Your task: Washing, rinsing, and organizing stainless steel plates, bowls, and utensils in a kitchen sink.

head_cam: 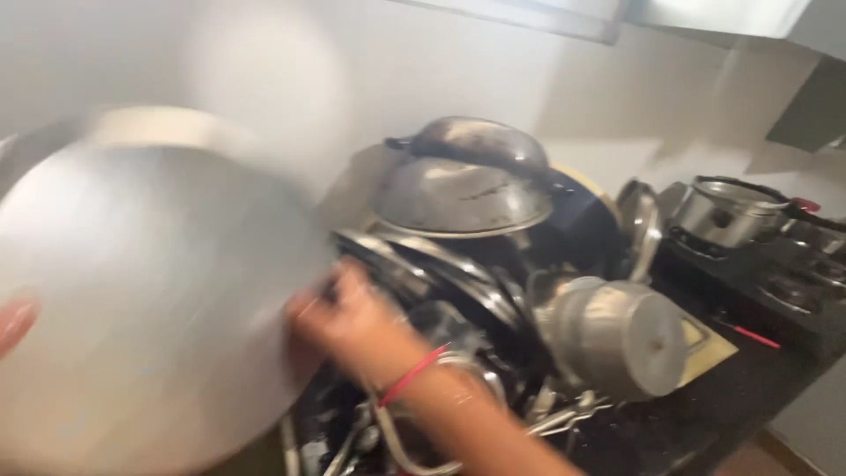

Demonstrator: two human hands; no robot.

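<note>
A large round steel pan (150,291), seen from its underside and blurred by motion, fills the left half of the head view. My right hand (352,326), with a red thread at the wrist, grips its right rim. My left hand (13,322) shows only as fingertips at the pan's left edge, holding it there. Right behind my right hand lies a heap of stacked steel plates (441,273).
On a dark counter (705,414) stands a pile of washed vessels: two upturned steel bowls (463,189), a steel pot (617,335) lying on its side, spoons and ladles (546,414) in front. A gas stove (793,282) at right carries a pressure cooker (731,211).
</note>
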